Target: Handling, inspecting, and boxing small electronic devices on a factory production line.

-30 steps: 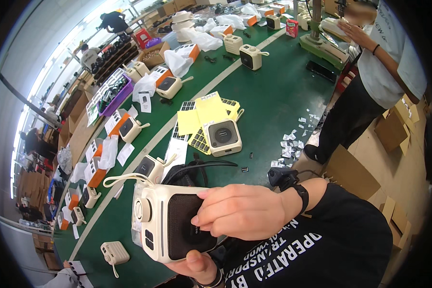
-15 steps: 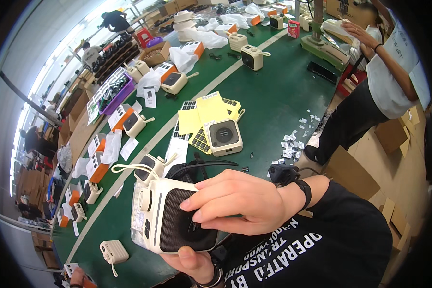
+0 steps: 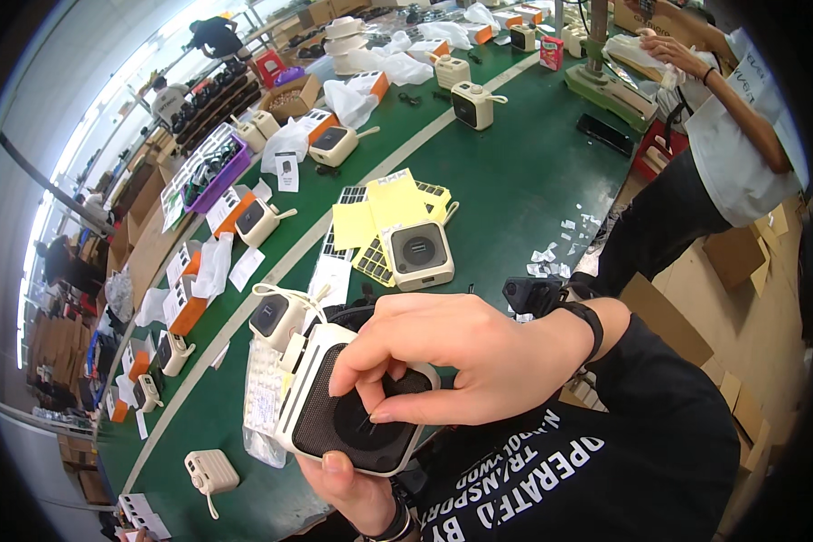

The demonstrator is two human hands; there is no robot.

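A cream portable speaker (image 3: 321,411) with a dark mesh front is tilted face up close to me. My left hand (image 3: 357,492) grips its lower side, the thumb along the front edge. Over the mesh, my right hand (image 3: 479,357) is closed, its thumb and fingertips pinched at the dark round patch; anything between them is too small to make out. Just beyond lies another cream speaker (image 3: 275,316) with a strap loop, beside a clear plastic bag (image 3: 262,397). A third speaker (image 3: 420,255) rests face up by yellow label sheets (image 3: 393,200).
Speakers, orange-and-white boxes (image 3: 185,307) and white wrappings line the green table's (image 3: 506,163) far left side. A purple basket (image 3: 219,176) holds small parts. At right are paper scraps (image 3: 544,262), a phone (image 3: 605,134), a green metal stand (image 3: 610,95) and another person (image 3: 741,135).
My right hand has turned and curled from spread fingers on the mesh into a pinch at its round patch. The held speaker has shifted slightly rightward, showing more of the plastic bag.
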